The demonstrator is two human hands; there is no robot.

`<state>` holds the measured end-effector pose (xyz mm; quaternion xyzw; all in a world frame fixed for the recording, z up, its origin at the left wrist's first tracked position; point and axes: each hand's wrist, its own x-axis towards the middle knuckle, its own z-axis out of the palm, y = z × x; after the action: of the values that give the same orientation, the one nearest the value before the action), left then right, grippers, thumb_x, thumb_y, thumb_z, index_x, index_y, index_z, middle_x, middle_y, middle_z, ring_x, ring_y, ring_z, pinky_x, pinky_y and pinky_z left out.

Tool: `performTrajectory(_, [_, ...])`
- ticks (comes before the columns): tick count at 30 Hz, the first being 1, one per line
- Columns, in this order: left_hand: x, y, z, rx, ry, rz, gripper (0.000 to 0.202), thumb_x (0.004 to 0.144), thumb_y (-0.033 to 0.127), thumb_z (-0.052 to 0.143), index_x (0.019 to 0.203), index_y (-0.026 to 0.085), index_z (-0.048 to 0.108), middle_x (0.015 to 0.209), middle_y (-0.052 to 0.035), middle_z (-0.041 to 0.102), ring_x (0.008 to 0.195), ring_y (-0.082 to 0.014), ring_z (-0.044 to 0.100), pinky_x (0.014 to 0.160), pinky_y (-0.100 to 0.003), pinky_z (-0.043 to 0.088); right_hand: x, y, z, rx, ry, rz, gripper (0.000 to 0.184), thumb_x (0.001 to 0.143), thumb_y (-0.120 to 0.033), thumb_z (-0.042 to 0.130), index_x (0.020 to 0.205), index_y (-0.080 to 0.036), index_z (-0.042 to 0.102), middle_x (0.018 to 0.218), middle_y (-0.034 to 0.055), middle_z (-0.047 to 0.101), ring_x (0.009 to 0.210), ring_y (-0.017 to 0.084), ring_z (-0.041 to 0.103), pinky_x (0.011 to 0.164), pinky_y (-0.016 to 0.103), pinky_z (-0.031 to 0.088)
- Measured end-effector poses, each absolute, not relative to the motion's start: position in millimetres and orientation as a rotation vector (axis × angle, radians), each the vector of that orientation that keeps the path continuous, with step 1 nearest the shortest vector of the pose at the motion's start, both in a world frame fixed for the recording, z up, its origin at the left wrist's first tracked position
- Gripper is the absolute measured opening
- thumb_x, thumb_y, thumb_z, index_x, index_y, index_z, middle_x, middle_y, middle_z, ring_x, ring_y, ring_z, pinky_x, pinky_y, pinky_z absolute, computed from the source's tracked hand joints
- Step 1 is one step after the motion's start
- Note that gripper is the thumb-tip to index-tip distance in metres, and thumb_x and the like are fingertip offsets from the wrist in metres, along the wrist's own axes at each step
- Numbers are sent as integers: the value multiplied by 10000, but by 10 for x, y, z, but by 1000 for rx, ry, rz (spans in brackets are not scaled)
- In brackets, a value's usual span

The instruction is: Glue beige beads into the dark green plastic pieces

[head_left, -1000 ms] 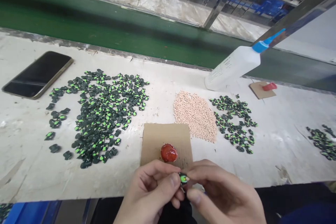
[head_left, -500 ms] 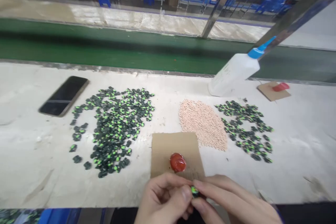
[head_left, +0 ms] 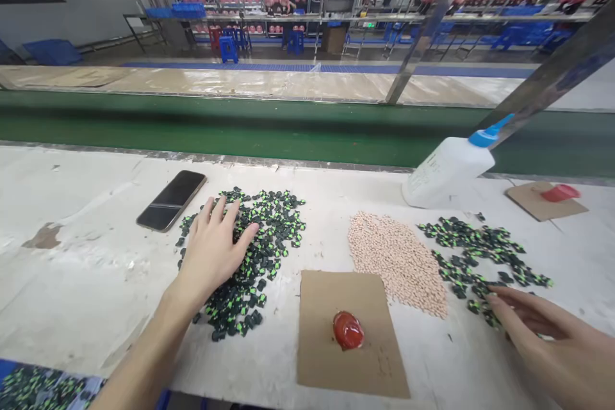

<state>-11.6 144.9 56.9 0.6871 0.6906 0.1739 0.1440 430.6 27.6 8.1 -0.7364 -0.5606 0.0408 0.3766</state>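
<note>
Parted since the earlier frames, where they met around one small dark-and-green piece near the brown cardboard, both hands now reach to opposite sides. At left of centre, a flat black glass-faced smartphone (head_left: 172, 200) lies beside a loose heap of small, angular, dark-green pieces with bright lime patches (head_left: 269, 224). The left hand (head_left: 214, 250) is over this heap, fingers spread; whether they touch is unclear. Lower centre, a flat, matt brown cardboard rectangle (head_left: 348, 371) bears a glossy, rounded red blob (head_left: 348, 330). Just right spreads a grainy layer of tiny pale-pink beads (head_left: 396, 262); behind it leans a translucent white plastic bottle with a blue pointed nozzle (head_left: 446, 170). Further right lies a sparser cluster of similar dark-green pieces (head_left: 480, 240). At its near edge the right hand (head_left: 552, 339) has bent fingers, thumb close to forefinger; I cannot tell whether they grip a piece. Upper right, a red tapered cap (head_left: 561, 193) lies on a smaller cardboard scrap (head_left: 533, 205).
</note>
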Motion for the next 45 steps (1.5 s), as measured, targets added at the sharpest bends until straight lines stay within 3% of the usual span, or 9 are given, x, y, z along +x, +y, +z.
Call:
performTrajectory(7, [5, 1307, 478, 2090, 1871, 217, 698, 1069, 505, 302, 1628, 92, 370, 1743, -189, 246, 1616, -390, 191, 1256, -609, 283, 4052, 409, 169, -1997, -1758, -253, 323, 922, -593, 646, 859, -319, 803, 938, 132, 832, 666, 267, 789, 474, 366, 609])
performTrajectory(12, [126, 1715, 574, 2157, 1929, 232, 536, 1064, 426, 543, 1553, 210, 495, 1706, -152, 383, 1576, -397, 309, 1244, -653, 284, 3546, 677, 68, -1644, -2005, -203, 593, 1054, -611, 371, 1055, -203, 801, 1098, 159, 808, 999, 351, 754, 803, 516, 616])
performTrajectory(15, [-101, 2022, 618, 2095, 2099, 290, 421, 1011, 357, 687, 1397, 209, 609, 1493, -128, 590, 1289, -335, 624, 1061, -592, 524, 3393, 808, 10, -1601, -2130, -131, 591, 1074, -556, 349, 1066, -186, 810, 1093, 173, 804, 989, 354, 737, 811, 525, 600])
performTrajectory(18, [-468, 2056, 666, 2080, 2105, 312, 367, 1012, 333, 690, 1348, 197, 632, 1394, -117, 646, 1166, -294, 684, 963, -521, 593, 3364, 863, -37, -1557, -2188, -132, 607, 1081, -546, 332, 1017, -183, 813, 1047, 168, 811, 940, 343, 746, 785, 518, 607])
performTrajectory(27, [-449, 1576, 505, 2048, 1783, 555, 340, 1021, 341, 679, 1330, 202, 655, 1437, -120, 641, 1239, -308, 662, 1035, -553, 555, 3455, 890, -77, -1479, -2240, -325, 488, 1074, -417, 378, 919, -218, 796, 942, 126, 823, 816, 290, 787, 658, 393, 596])
performTrajectory(30, [-469, 1450, 511, 2004, 1725, 632, 379, 1125, 390, 417, 1373, 239, 660, 1536, -90, 615, 1385, -283, 597, 1162, -535, 476, 3460, 901, -48, -1511, -2266, -277, 313, 1004, -344, 501, 905, -259, 785, 932, 89, 835, 788, 268, 800, 581, 354, 585])
performTrajectory(33, [-649, 1240, 478, 1968, 1789, 681, 588, 1125, 460, 178, 1459, 247, 612, 1651, -55, 503, 1530, -272, 443, 1257, -515, 363, 3393, 902, -18, -1568, -2128, -357, 408, 1005, -364, 399, 820, -255, 746, 850, 84, 828, 720, 275, 795, 519, 371, 573])
performTrajectory(41, [-446, 890, 141, 1952, 2029, 643, 573, 1113, 406, 293, 1599, 123, 402, 1722, -202, 332, 1601, -351, 279, 1265, -600, 320, 3289, 911, 39, -1541, -2082, -332, 385, 1010, -348, 394, 818, -263, 717, 834, 72, 830, 722, 264, 790, 564, 366, 566])
performTrajectory(45, [-384, 1507, 379, 2028, 2036, 618, 460, 1040, 363, 636, 1472, 228, 554, 1600, -144, 502, 1413, -367, 534, 1135, -637, 458, 3316, 912, 96, -1453, -2138, -434, 352, 1018, -300, 420, 837, -231, 713, 825, 89, 832, 700, 265, 798, 567, 363, 578])
